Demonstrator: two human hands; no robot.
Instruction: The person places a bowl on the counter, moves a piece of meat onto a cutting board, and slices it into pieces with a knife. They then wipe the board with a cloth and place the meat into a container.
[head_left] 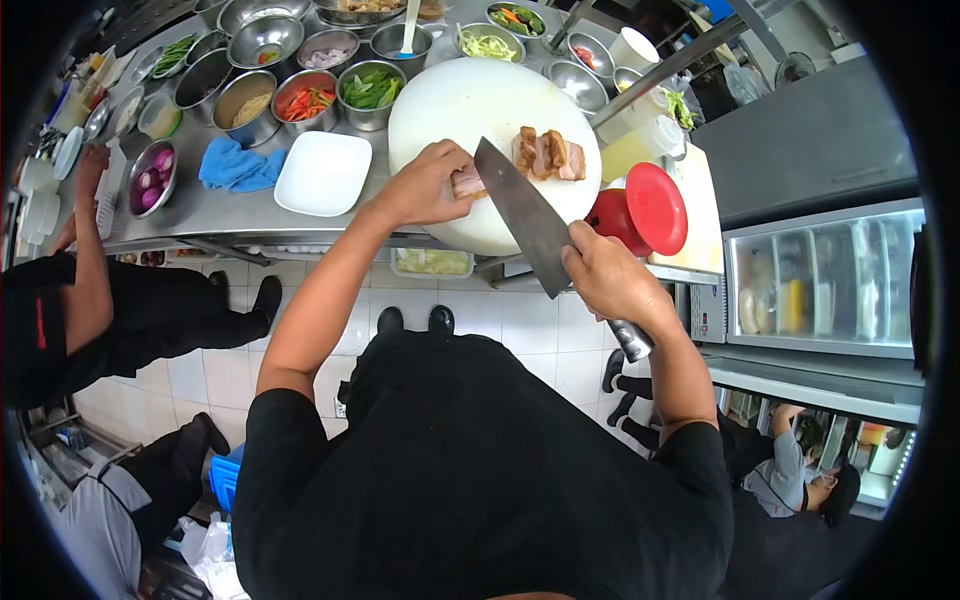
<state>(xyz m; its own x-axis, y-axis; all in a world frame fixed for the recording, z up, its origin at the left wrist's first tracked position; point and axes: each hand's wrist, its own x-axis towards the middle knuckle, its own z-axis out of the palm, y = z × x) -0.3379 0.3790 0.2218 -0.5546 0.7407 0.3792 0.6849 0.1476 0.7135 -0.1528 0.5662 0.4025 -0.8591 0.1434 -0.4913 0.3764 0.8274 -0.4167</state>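
Note:
My right hand [610,275] is wrapped round the handle of a wide cleaver [525,215], whose blade points up and to the left over the round white board [450,110]. My left hand [430,185], fingers curled, presses on a piece of meat [467,182] at the board's near left part, just left of the blade. More cut meat [547,155] lies on the board to the right of the blade. A square white plate [323,173] sits on the steel table left of the board, beside a blue cloth [240,165].
Steel bowls of vegetables [369,90] line the table's back. A bowl of purple onions [152,180] is at left, near a co-worker's arm [92,220]. A red lid [656,208] and a fridge [825,285] are at right. Other people stand behind on both sides.

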